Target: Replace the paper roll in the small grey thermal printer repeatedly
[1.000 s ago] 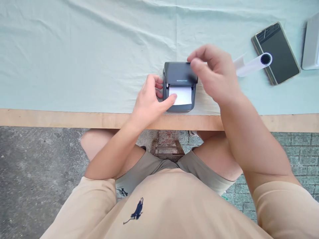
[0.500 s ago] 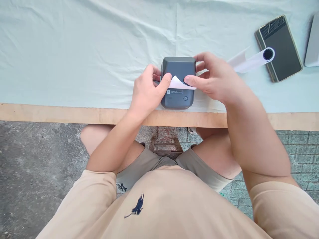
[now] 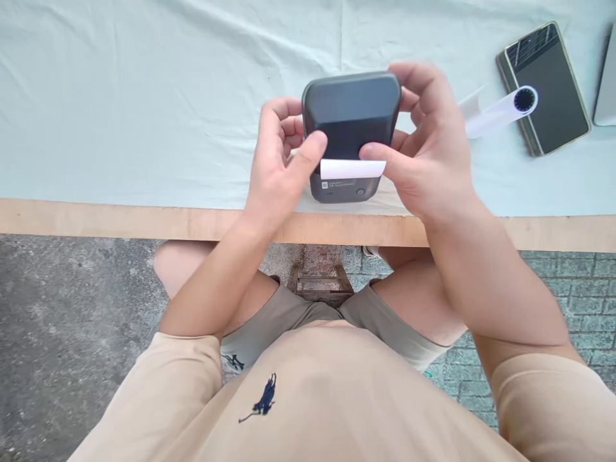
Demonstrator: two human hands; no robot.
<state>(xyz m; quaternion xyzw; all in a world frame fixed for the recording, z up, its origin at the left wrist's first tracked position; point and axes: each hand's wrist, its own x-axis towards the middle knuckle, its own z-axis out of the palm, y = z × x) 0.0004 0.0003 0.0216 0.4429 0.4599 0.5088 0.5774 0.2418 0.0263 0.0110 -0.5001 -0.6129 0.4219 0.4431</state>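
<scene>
Between my two hands is a dark grey portable printer (image 3: 346,96), its far end tilted up off the cloth. A white paper strip (image 3: 353,169) sticks out across its top, above a small power button and some printed text. My left hand (image 3: 283,154) grips the left side, the thumb on top and the fingers along the edge. On the right side, my right hand (image 3: 428,141) holds it likewise, its thumb tip beside the strip. The fingertips under the printer are hidden.
To the right, a partly unrolled paper roll (image 3: 500,113) with a black core overlaps a phone (image 3: 553,96). A grey-white object (image 3: 607,90) is cut off at the right edge. Pale cloth (image 3: 168,115) covers the table, whose bare wooden edge (image 3: 120,218) faces me.
The far end of the printer has risen towards me, with both hands still on it. The paper strip's raised corner now lies as a straight, curled band.
</scene>
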